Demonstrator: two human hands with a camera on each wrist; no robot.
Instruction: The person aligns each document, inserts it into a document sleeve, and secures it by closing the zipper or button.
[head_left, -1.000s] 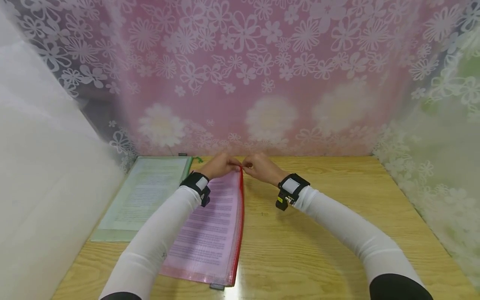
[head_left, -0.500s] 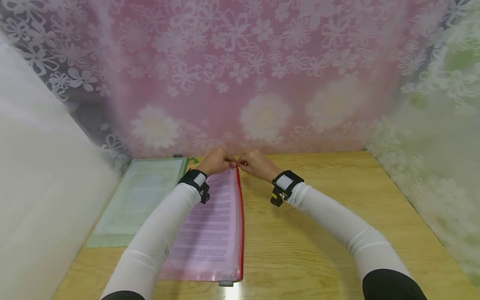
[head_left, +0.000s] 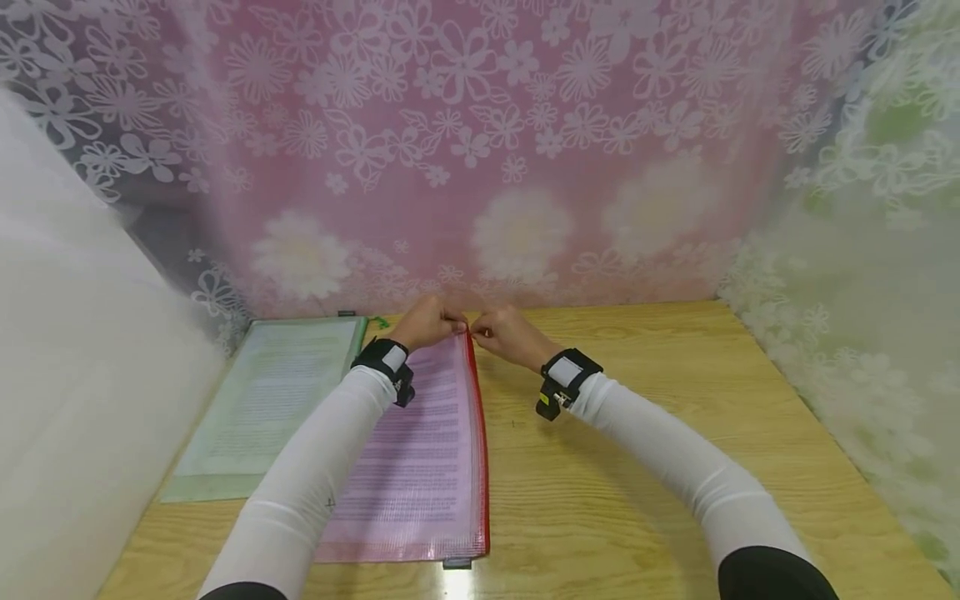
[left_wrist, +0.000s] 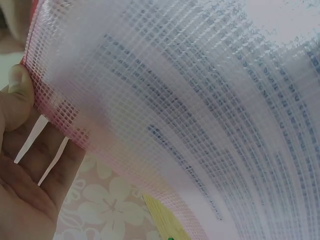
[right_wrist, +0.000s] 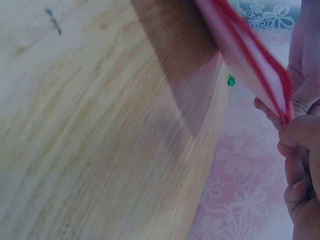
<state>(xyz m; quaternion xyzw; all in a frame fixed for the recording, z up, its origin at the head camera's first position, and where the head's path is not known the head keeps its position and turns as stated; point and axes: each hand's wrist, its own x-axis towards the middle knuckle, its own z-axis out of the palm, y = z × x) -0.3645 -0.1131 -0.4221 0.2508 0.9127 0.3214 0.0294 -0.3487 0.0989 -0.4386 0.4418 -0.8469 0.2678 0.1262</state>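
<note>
A pink mesh zip document pouch (head_left: 420,467) with a printed sheet inside lies on the table, its far right corner lifted by both hands. My left hand (head_left: 431,323) pinches that corner. In the left wrist view, the left thumb (left_wrist: 17,100) lies on the mesh and the other fingers (left_wrist: 42,145) are behind it. My right hand (head_left: 510,333) pinches the end of the red zip edge (head_left: 480,433) at the same corner. The right wrist view shows two red zip strips (right_wrist: 260,65) parted there, meeting at the right fingertips. The zip slider cannot be made out.
A green document pouch (head_left: 277,392) with a printed sheet lies on the left, partly under the left forearm. A green cord (head_left: 381,322) sits at its far corner. The wooden table (head_left: 637,433) meets a pink floral curtain (head_left: 525,167) at the back.
The head view has shifted slightly. Both hands stay at the pouch's far corner, with the right fingers still close to the left. The near end of the red edge has swung slightly right.
</note>
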